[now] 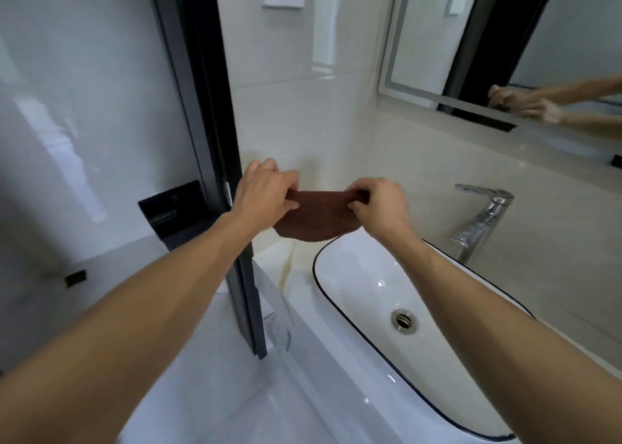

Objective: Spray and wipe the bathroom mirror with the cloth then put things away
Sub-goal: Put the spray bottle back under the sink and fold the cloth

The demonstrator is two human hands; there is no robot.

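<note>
Nearest: white basin [336,275], empty, drain in the middle; tap [481,214] at its far side.

Above the basin's far left end: left hand [266,191] and right hand [377,204], fingers pinched shut on the two upper corners of a brown cloth [313,221], which hangs spread between them, clear of the counter.

Beyond: tiled wall; mirror [437,56] upper right, both hands reflected in it.

No spray bottle in view.

Step, by my reckoning: folding or straightening the cloth. Next move calls for bringing the corners together evenly.
</note>
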